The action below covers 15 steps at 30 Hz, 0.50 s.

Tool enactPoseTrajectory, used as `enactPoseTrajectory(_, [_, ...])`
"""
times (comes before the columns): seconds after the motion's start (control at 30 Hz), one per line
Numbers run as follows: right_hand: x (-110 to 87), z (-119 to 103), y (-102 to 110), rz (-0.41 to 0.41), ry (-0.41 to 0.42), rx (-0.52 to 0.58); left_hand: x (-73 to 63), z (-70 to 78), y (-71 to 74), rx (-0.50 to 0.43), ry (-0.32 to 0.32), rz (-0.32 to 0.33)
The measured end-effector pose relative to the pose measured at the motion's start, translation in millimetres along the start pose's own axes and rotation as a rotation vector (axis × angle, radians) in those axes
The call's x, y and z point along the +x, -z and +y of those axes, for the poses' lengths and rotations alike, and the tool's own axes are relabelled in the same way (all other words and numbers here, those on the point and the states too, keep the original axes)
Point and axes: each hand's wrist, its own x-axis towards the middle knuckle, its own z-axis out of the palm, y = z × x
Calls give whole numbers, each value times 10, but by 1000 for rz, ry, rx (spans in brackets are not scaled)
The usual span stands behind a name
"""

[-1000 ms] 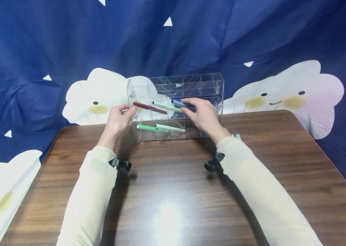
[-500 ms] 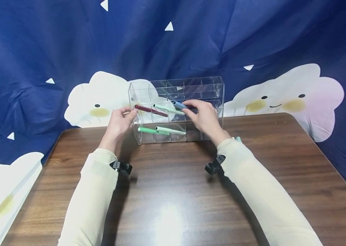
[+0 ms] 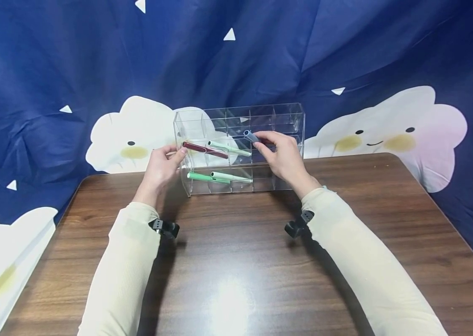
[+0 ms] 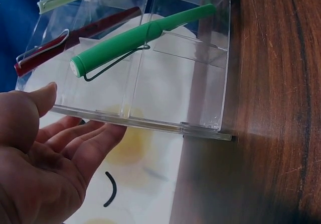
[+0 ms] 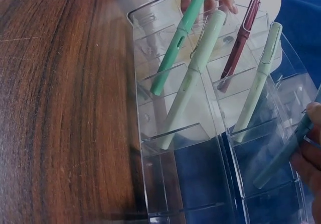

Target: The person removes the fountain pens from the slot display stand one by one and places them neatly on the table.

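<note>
Up swings the blue capped pen, cap nudged toward two o'clock since a half-second ago, pinched in my right hand at the clear acrylic organizer's one o'clock! My left hand grips nine o'clock. The right-wrist view crops the cap.

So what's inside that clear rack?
One bright green pen, one dark red pen, two pale green pens. The right hand hides part of the blue pen it holds; whether it reaches inside is unclear.
</note>
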Motion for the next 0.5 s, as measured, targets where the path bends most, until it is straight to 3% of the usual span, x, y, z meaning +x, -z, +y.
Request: enactPoseTrajectory(0.5, [-6, -43, 53, 74, 79, 47, 18, -10, 3, 10, -1, 5])
